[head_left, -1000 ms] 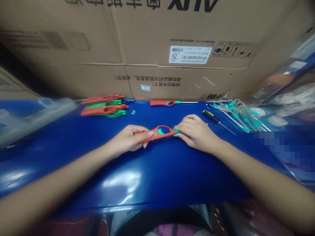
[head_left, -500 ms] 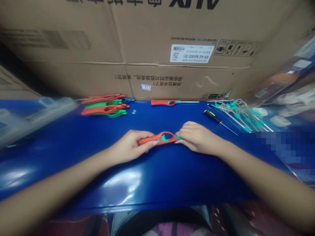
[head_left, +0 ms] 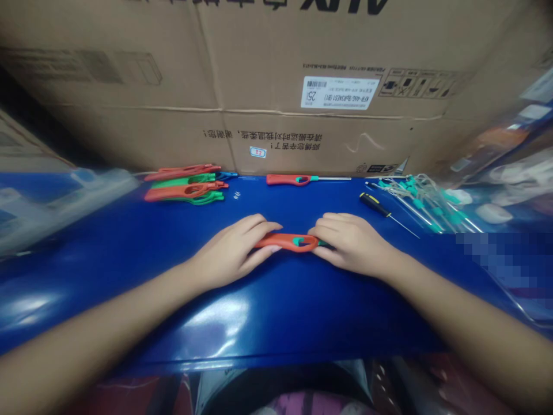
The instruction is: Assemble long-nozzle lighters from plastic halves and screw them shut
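Note:
An orange lighter handle with a teal trigger point(head_left: 289, 241) lies flat on the blue table point(head_left: 276, 300), held at both ends. My left hand point(head_left: 235, 251) is closed over its left end, fingers on top and thumb below. My right hand point(head_left: 349, 242) is closed on its right end, where a bit of teal shows. The ends under my fingers are hidden.
A finished orange lighter with a metal tube point(head_left: 302, 180) lies at the back by a big cardboard box point(head_left: 276, 86). A stack of orange and green handle shells point(head_left: 185, 185) sits back left. A screwdriver point(head_left: 382, 208) and teal-tipped metal rods point(head_left: 423, 199) lie back right.
The handle has turned from its side, loop facing me, to lying flat and lower on the table. My left fingers now lie over its top.

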A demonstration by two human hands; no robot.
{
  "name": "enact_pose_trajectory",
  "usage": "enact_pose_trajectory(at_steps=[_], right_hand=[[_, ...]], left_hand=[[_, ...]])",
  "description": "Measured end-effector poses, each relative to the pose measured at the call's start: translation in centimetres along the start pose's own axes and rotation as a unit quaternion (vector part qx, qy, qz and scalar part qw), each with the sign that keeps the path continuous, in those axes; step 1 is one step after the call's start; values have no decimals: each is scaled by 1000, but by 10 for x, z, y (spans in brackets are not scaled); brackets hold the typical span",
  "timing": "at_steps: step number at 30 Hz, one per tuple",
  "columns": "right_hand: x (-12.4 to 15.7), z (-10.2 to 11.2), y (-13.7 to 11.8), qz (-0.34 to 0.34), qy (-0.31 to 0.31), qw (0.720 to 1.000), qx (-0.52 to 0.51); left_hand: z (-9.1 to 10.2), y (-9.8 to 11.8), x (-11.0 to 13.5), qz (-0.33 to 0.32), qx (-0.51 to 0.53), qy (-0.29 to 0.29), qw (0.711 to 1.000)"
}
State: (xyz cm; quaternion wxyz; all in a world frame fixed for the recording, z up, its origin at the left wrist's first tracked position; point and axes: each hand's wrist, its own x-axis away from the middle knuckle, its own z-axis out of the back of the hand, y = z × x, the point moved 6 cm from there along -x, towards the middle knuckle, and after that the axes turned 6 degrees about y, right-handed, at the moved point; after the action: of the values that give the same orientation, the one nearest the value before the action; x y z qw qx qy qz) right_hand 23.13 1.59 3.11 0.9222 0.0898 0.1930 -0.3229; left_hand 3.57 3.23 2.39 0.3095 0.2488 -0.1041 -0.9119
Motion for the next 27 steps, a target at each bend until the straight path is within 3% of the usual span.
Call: enact_pose_trajectory(at_steps=[4,11,21,24,27], right_hand=[[1,0,9,-29,12,999,24],[3,-7,23,-83,19,996,-24],[4,-2,9,11,80,997,-15],[3,-3,-10,30,96,994,-39],[-1,-5,-28,46,59,997,-36]], left_hand=[[3,-5,-2,-16,10,27,999],[-2,-20,-2,37,37,7,999],[2,-10,3,-18,59,27,998],[-10,6,6,-69,83,-13,994],[-21,19,9,-92,61,-49,993]])
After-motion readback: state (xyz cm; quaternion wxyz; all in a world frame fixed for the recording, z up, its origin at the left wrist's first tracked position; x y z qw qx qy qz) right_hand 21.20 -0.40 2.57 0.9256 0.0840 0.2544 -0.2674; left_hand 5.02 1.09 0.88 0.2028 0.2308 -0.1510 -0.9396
